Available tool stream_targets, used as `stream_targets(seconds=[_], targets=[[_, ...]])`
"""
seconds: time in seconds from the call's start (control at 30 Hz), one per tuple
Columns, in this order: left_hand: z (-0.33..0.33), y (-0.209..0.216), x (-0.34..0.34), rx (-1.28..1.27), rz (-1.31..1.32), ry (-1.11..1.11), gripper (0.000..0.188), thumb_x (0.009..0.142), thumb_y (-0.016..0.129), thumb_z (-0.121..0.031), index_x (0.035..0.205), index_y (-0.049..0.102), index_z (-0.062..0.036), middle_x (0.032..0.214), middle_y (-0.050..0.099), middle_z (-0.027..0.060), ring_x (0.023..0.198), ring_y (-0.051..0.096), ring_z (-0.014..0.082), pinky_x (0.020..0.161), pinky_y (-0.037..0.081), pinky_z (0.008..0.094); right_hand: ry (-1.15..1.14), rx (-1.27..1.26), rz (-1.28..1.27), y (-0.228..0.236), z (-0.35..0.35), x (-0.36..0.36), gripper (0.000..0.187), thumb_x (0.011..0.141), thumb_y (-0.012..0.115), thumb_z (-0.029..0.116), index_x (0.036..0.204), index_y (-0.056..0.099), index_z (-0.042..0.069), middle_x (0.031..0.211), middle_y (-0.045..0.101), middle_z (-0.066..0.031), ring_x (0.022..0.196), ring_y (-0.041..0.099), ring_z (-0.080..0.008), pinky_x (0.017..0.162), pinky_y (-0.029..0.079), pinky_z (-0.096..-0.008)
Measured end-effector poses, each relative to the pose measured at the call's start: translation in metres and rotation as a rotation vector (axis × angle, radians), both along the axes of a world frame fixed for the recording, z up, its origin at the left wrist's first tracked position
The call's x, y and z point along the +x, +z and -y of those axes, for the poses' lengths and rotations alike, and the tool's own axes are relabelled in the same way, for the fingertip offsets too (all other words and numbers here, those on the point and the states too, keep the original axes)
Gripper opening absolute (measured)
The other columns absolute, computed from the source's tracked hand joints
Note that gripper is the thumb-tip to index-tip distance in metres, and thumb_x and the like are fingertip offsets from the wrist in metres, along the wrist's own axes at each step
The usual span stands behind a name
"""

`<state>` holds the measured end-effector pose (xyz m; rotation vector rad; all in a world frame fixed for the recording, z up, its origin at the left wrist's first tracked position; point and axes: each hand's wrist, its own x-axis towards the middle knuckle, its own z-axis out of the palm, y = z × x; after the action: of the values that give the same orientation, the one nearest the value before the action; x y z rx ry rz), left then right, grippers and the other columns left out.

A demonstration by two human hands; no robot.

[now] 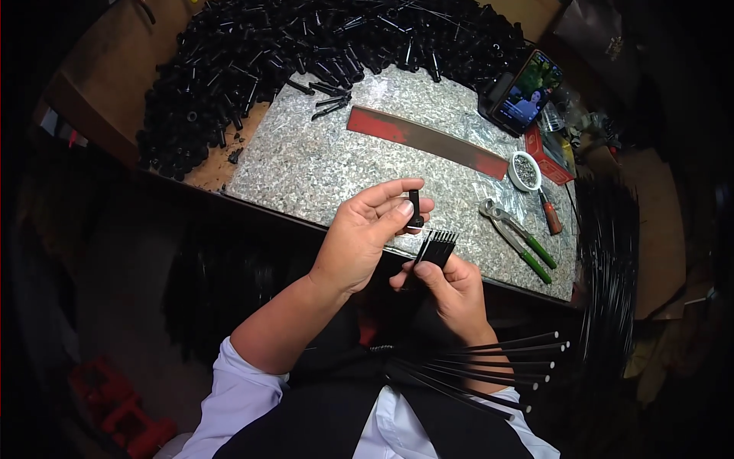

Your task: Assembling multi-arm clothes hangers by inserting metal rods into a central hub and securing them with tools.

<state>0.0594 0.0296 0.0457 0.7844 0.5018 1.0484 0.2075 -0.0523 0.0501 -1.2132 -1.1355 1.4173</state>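
Pale-tipped rods [546, 366] fan out before me. Left hand [358, 229] pinches black fitting [415, 203], right hand [459, 293] grips black bundle [439, 249]; I'd keep their ends aligned.

Tabletop [294, 164] bright, frame edges v. dark & warped.

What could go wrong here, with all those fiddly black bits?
The small black part, pinched in the left hand, could slip and perhaps drop near the edge of the table. The thin black rods, bunched in the right hand, might fan out or scatter. A careless knock could spill the white bowl of tiny pieces.
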Motion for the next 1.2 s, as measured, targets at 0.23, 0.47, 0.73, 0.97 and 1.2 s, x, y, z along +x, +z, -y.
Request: stream_targets(seconds=[0.23,0.47,0.73,0.97,1.2], targets=[[-0.006,-0.003,-0.01,-0.087,0.11,-0.143,0.033,0.092,0.053,-0.004,0.125,0.051,0.0023,0.107,0.064,0.0168,0.098,0.063,0.0184,0.083,0.054,0.0298,0.02,0.029,0.013,-0.003,-0.005,0.0,0.02,0.096,0.052,0.013,0.097,0.063,-0.004,0.084,0.07,-0.0105,0.079,0.065,-0.0127,0.072,0.051,-0.0249],[-0.009,-0.005,-0.007,-0.096,0.098,-0.123,0.036,0.091,0.055,-0.003,0.126,0.051,0.0023,0.109,0.063,0.0175,0.1,0.063,0.0191,0.086,0.053,0.0298,0.036,0.028,0.021,0.0,-0.006,0.0,0.021,0.096,0.052,0.013,0.096,0.063,-0.004,0.084,0.07,-0.0105,0.079,0.065,-0.0128,0.072,0.051,-0.0252],[-0.012,-0.003,-0.011,-0.106,0.129,-0.181,0.036,0.09,0.055,-0.002,0.125,0.051,0.0027,0.108,0.064,0.0174,0.101,0.063,0.0201,0.086,0.053,0.03,0.045,0.021,0.023,0.002,-0.007,-0.001,0.02,0.097,0.05,0.012,0.096,0.062,-0.005,0.084,0.07,-0.0103,0.077,0.065,-0.0121,0.071,0.051,-0.0249],[-0.012,-0.003,-0.006,-0.069,0.06,-0.143,0.036,0.09,0.055,-0.001,0.126,0.052,0.0018,0.103,0.065,0.0125,0.098,0.063,0.0176,0.086,0.053,0.0302,0.046,0.026,0.022,0.002,-0.006,-0.001,0.021,0.097,0.049,0.012,0.096,0.061,-0.005,0.084,0.069,-0.0105,0.078,0.065,-0.0121,0.071,0.051,-0.0251],[-0.013,-0.004,-0.008,-0.117,0.111,-0.196,0.035,0.091,0.054,-0.002,0.126,0.052,0.0013,0.105,0.065,0.0156,0.098,0.063,0.0176,0.085,0.054,0.0306,0.035,0.023,0.0,0.001,-0.007,-0.001,0.022,0.097,0.049,0.013,0.095,0.061,-0.005,0.083,0.069,-0.0121,0.077,0.065,-0.0144,0.071,0.052,-0.0263]])
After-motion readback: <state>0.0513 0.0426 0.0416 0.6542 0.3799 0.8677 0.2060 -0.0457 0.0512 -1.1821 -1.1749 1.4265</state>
